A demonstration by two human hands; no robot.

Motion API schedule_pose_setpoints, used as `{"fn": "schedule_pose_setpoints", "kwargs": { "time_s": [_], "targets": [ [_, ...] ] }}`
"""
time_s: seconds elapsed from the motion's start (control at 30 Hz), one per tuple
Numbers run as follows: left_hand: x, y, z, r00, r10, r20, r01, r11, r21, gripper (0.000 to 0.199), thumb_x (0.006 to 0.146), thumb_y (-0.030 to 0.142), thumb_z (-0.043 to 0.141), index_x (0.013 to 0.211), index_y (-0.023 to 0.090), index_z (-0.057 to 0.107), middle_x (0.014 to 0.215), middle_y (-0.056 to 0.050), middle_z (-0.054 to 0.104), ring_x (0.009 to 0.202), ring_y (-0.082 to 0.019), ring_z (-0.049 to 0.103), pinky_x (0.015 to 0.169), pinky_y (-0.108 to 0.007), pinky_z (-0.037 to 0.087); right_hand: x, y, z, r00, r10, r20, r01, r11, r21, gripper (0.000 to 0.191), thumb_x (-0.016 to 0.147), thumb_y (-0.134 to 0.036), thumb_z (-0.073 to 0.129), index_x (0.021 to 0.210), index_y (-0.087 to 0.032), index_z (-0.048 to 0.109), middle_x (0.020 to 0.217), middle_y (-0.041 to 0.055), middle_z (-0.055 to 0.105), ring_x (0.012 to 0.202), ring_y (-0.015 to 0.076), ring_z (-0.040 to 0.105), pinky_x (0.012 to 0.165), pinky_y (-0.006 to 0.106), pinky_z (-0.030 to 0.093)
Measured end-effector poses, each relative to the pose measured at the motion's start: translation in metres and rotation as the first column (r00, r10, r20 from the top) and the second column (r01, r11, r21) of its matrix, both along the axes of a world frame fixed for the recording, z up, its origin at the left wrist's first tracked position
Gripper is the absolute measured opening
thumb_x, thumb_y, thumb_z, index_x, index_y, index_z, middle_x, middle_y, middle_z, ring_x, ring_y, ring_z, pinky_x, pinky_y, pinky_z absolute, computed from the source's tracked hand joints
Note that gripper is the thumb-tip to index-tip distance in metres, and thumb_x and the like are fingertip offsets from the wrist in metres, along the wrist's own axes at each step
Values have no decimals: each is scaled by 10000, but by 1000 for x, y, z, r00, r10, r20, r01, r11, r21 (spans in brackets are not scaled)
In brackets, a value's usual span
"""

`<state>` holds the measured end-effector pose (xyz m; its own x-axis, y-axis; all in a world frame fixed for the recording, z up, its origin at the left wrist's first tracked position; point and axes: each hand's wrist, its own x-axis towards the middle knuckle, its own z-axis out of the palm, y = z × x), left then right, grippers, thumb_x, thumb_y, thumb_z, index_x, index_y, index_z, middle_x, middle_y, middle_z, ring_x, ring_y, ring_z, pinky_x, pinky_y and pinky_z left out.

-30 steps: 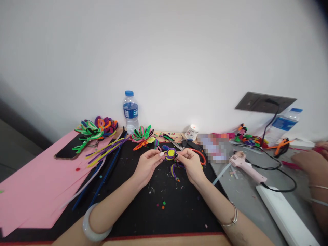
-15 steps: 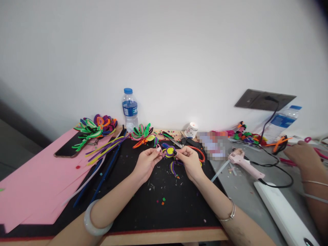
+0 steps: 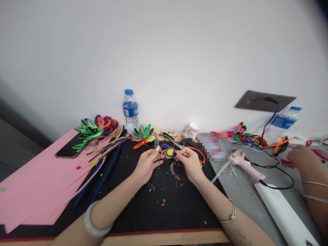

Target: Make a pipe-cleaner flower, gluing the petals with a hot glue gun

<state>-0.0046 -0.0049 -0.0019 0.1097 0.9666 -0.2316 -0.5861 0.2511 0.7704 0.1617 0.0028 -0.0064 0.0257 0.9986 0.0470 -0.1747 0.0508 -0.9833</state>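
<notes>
Above the middle of the black mat, a small purple and yellow pipe-cleaner figure (image 3: 169,152) is between my two hands. My left hand (image 3: 148,163) pinches its pinkish left end between thumb and index finger, other fingers loosely apart. At its right side, the thumb and fingertips of my right hand (image 3: 189,161) are closed on a small black part of it. A striped purple and yellow piece (image 3: 173,169) hangs below, partly behind my right hand. Just beyond lie scissors (image 3: 175,143) with orange and green handle parts showing.
Pipe cleaners (image 3: 107,150) and a phone (image 3: 67,148) lie left on pink sheets (image 3: 46,181). A water bottle (image 3: 131,112), green pipe-cleaner craft (image 3: 141,133) and paper cup (image 3: 191,131) stand behind. Right are a glue gun (image 3: 246,164), a white box-like object (image 3: 282,212) and another person's hand (image 3: 302,158).
My left hand's lower fingers have spread a little while its thumb and index finger stay pinched. My right hand barely moves. The other person's hand shifts slightly.
</notes>
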Motion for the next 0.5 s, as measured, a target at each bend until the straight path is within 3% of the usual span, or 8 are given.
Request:
{"fn": "schedule_pose_setpoints", "kwargs": {
  "time_s": [0.27,0.37,0.5],
  "targets": [
    [-1,0,-3,1000,3,18,-3,1000,18,280,702,413,631,726,136,595,725,-12,587,575,-91,571,519,-215,471,1,0,-2,1000,3,26,-4,1000,13,189,609,-267,733,625,-174,570,681,15,644,552,110,524,539,240,412],
    [-1,-1,-2,1000,8,19,-9,999,41,337,704,474,595,659,142,559,743,-11,586,540,-89,559,498,-228,471,1,0,-2,1000,-6,30,6,1000,14,206,595,-289,739,616,-174,569,669,14,644,540,112,524,533,246,413],
    [1,-2,1,997,22,-74,-13,994,112,255,664,391,662,667,162,550,707,12,583,562,-96,566,516,-224,475,1,0,-2,1000,2,31,-2,1000,13,201,607,-296,731,626,-171,575,682,18,655,551,114,537,549,249,411]
  ]
}}
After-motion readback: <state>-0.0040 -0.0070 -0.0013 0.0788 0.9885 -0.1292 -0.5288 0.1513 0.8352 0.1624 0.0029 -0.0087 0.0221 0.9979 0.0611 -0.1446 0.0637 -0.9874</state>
